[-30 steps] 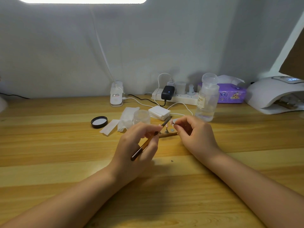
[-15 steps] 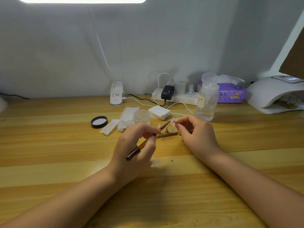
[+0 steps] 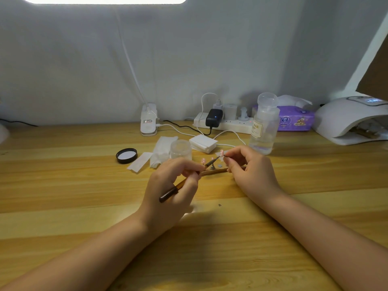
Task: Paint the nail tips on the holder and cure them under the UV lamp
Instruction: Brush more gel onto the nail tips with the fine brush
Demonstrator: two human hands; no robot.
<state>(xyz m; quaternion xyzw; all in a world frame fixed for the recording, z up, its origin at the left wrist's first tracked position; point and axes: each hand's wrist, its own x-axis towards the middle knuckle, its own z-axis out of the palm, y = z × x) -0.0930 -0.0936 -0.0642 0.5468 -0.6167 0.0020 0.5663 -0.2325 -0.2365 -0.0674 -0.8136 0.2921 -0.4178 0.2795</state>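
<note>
My left hand grips a thin brown brush, its dark tip reaching up and right to a pale pink nail tip. My right hand pinches that nail tip by its small stand, a little above the wooden holder. Two more pink nail tips stand on metal pegs on the holder, which lies on the wooden table between my hands. The white UV lamp sits at the far right, its opening facing left.
A small clear jar and its black lid sit left of the holder among white wipes. A clear liquid bottle, power strip, purple tissue pack and white pad stack stand behind.
The brush tilted flatter and its rear end dropped toward the left. My right hand shifted the nail tip slightly; the brush tip stays at it.
</note>
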